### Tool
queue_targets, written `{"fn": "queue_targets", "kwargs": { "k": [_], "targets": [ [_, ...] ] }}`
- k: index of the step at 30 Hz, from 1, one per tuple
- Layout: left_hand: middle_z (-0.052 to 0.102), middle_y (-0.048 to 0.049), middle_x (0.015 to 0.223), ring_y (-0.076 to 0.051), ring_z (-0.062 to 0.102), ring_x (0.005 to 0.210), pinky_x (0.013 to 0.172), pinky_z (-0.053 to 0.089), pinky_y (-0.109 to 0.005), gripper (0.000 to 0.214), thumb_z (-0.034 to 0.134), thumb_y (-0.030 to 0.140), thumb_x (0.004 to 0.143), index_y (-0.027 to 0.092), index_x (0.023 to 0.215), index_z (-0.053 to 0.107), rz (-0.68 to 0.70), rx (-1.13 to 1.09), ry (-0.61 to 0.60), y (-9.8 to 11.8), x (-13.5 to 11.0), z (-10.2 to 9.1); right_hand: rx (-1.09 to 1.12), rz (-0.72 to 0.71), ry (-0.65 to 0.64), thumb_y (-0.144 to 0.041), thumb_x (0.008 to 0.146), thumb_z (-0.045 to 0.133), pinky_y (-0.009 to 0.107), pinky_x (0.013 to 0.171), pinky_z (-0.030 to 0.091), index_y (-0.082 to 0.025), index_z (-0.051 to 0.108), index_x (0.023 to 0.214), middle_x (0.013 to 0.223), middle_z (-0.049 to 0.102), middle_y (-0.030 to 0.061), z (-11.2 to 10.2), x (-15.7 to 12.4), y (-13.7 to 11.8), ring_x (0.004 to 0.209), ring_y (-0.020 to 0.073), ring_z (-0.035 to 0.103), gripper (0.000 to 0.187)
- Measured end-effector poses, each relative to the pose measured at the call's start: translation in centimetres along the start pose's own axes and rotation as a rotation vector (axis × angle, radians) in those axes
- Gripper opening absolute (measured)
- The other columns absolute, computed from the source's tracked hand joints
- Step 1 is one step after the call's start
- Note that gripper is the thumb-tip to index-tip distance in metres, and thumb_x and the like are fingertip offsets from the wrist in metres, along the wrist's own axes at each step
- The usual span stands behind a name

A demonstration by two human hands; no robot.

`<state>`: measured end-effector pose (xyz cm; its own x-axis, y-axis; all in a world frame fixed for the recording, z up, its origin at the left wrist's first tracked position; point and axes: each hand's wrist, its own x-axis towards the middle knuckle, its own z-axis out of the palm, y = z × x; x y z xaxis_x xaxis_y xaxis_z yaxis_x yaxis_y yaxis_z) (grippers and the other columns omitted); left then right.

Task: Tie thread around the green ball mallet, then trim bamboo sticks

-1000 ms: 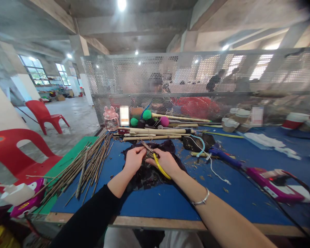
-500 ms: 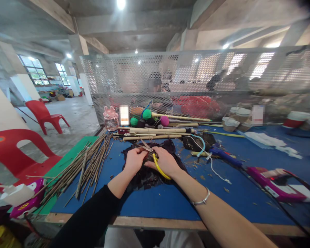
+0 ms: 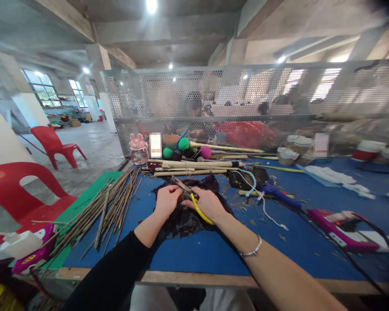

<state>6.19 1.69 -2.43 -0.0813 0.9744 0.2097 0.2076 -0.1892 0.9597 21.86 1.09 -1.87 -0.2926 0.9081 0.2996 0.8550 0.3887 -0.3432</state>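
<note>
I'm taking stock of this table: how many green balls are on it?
2: one green ball at the left end of a pale stick, and a second green ball nearer the pink bottle. Others may be hidden.

Scissors (image 3: 201, 211): yellow handle. Cloth (image 3: 184, 228): near-black. Counter (image 3: 207, 257): blue, green toward left. Thin sticks (image 3: 106, 211): brown. Bottle (image 3: 138, 146): pink lid. Balls (image 3: 183, 144): green, black, magenta. Chairs (image 3: 22, 180): red. Screen (image 3: 168, 97): grey, close dot pattern. Power strip (image 3: 340, 235): magenta, white. Sleeve (image 3: 116, 264): black.
</note>
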Motion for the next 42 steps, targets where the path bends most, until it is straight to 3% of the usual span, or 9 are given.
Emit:
{"fn": "queue_targets", "kwargs": {
  "k": [5, 9, 14, 18, 26, 32, 38, 40, 42],
  "targets": [
    [0.061, -0.0019, 0.057, -0.012, 0.047, 0.050, 0.051, 0.037, -0.024, 0.019, 0.056, 0.026, 0.069, 0.015, 0.073, 0.071, -0.028, 0.040, -0.053, -0.6, 0.3, -0.2, -0.032, 0.031, -0.007, -0.063, 0.074, 0.050, 0.026, 0.061, 0.040, -0.026, 0.058, 0.101, 0.084, 0.068, 0.0060, -0.2, 0.0, 0.2, 0.078, 0.0229, 0.064, 0.047],
    [0.064, -0.0049, 0.079, -0.017, 0.055, 0.071, 0.073, 0.042, -0.027, 0.036, 0.059, 0.009, 0.061, 0.018, 0.094, 0.069, 0.075, 0.106, 0.066, -1.2, 0.6, -0.5, -0.040, 0.068, 0.038, -0.063, 0.070, 0.055, 0.027, 0.063, 0.039, -0.024, 0.056, 0.101, 0.089, 0.066, 0.0059, -0.6, 0.2, 0.1, 0.081, 0.0228, 0.062, 0.049],
    [0.061, -0.0089, 0.094, -0.019, 0.057, 0.086, 0.085, 0.041, -0.028, 0.033, 0.051, 0.009, 0.070, 0.018, 0.097, 0.067, 0.154, 0.525, 0.071, -0.4, 0.9, -1.5, 0.044, 0.098, 0.075, -0.056, 0.072, 0.056, 0.026, 0.062, 0.040, -0.023, 0.054, 0.106, 0.091, 0.065, 0.0051, -0.7, 0.3, -0.2, 0.080, 0.0207, 0.061, 0.047],
    [0.063, -0.0112, 0.098, -0.021, 0.059, 0.093, 0.087, 0.040, -0.029, 0.025, 0.053, 0.021, 0.076, 0.017, 0.098, 0.065, -0.015, 0.880, 0.017, 0.9, 1.5, -4.8, 0.084, 0.129, 0.074, -0.050, 0.075, 0.053, 0.025, 0.059, 0.039, -0.023, 0.054, 0.106, 0.083, 0.065, 0.0042, -0.9, 0.2, -0.3, 0.071, 0.0194, 0.061, 0.041],
    [0.066, -0.0244, 0.085, -0.036, 0.062, 0.087, 0.075, 0.044, -0.041, 0.019, 0.067, 0.025, 0.064, 0.009, 0.073, 0.066, -0.359, 1.191, 0.040, 0.4, -0.2, -13.4, 0.175, 0.128, 0.087, -0.045, 0.075, 0.053, 0.025, 0.058, 0.038, -0.022, 0.055, 0.103, 0.073, 0.062, 0.0020, -1.0, 0.3, 0.1, 0.065, 0.0182, 0.058, 0.036],
    [0.069, -0.0165, 0.082, -0.025, 0.063, 0.086, 0.077, 0.043, -0.030, 0.012, 0.058, 0.023, 0.067, 0.014, 0.068, 0.067, -0.370, 1.142, 0.048, -0.5, -0.8, -14.4, 0.175, 0.124, 0.060, -0.044, 0.074, 0.054, 0.025, 0.058, 0.039, -0.023, 0.056, 0.103, 0.075, 0.063, 0.0024, -0.5, 0.4, 0.2, 0.065, 0.0178, 0.058, 0.036],
    [0.064, -0.0079, 0.063, -0.021, 0.062, 0.066, 0.061, 0.042, -0.028, 0.020, 0.048, 0.026, 0.072, 0.015, 0.061, 0.061, -0.350, 0.971, 0.107, 0.7, -1.8, -15.1, 0.178, 0.151, 0.071, -0.045, 0.073, 0.055, 0.024, 0.054, 0.037, -0.023, 0.057, 0.103, 0.073, 0.063, 0.0022, -0.6, 0.6, 0.8, 0.063, 0.0173, 0.058, 0.037],
    [0.061, -0.0035, 0.060, -0.015, 0.058, 0.057, 0.052, 0.040, -0.023, 0.021, 0.045, 0.027, 0.076, 0.015, 0.065, 0.059, -0.343, 0.820, 0.080, 1.4, -2.4, -14.8, 0.195, 0.162, 0.076, -0.045, 0.073, 0.055, 0.025, 0.055, 0.037, -0.022, 0.057, 0.102, 0.072, 0.062, 0.0021, -0.6, 0.6, 0.9, 0.062, 0.0172, 0.057, 0.037],
    [0.059, -0.0004, 0.061, -0.011, 0.055, 0.052, 0.045, 0.038, -0.019, 0.017, 0.048, 0.028, 0.077, 0.015, 0.081, 0.059, -0.367, 0.445, 0.050, 2.2, -2.6, -13.8, 0.237, 0.161, 0.079, -0.045, 0.073, 0.055, 0.025, 0.055, 0.038, -0.021, 0.057, 0.102, 0.070, 0.061, 0.0018, -0.6, 0.6, 0.9, 0.060, 0.0171, 0.056, 0.038]
  ]
}}
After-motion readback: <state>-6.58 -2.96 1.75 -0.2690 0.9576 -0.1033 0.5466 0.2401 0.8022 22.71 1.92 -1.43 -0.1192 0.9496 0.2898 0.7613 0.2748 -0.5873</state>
